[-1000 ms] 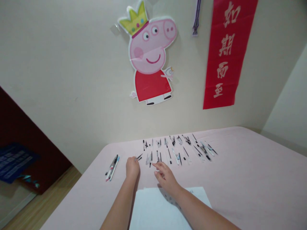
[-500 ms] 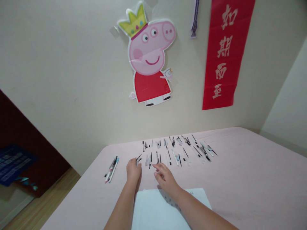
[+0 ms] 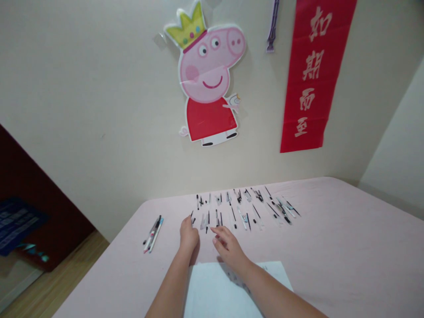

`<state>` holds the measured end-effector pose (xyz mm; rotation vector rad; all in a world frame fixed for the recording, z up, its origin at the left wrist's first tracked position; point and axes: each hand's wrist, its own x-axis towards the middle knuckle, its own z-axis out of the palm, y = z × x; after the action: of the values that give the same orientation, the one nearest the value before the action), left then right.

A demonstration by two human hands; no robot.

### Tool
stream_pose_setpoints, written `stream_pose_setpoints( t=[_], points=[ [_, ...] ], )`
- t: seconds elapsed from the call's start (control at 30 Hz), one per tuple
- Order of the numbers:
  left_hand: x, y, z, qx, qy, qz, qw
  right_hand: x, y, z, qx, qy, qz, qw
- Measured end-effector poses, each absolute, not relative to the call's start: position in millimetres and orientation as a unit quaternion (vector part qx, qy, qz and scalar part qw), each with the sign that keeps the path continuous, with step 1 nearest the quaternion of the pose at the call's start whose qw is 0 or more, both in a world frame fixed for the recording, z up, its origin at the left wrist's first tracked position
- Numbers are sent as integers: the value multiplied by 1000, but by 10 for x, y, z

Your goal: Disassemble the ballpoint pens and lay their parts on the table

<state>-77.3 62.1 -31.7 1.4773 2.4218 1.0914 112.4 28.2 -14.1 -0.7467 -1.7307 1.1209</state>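
Observation:
My left hand [image 3: 188, 235] rests on the table at the left end of the front row of pen parts, its fingers closed. A thin dark tip [image 3: 191, 213] sticks up beyond the fingers, and what they grip is mostly hidden. Just right of them lies a small black piece [image 3: 194, 220]. My right hand [image 3: 229, 247] hovers over the near side of the row, fingers apart and nothing visible between them. Ahead of it are a grey pen barrel [image 3: 217, 216], a thin black refill [image 3: 221, 218] and a black cap [image 3: 235, 226].
Several whole pens [image 3: 153, 234] lie bundled at the left. A back row of pen parts [image 3: 228, 197] runs along the wall side, with a denser group [image 3: 285, 210] at the right. White paper [image 3: 215, 291] lies under my forearms on the pink-covered table [image 3: 347, 247].
My left hand has shifted slightly right and turned, its fingers now covering more of the parts there. The right hand stays almost still.

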Motion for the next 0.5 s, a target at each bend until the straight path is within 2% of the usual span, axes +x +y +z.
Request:
stream_pose_setpoints(
  t=[0.5],
  points=[
    [-833, 679, -413, 396, 733, 541, 118, 1124, 287, -153, -308, -705, 461, 442]
  ],
)
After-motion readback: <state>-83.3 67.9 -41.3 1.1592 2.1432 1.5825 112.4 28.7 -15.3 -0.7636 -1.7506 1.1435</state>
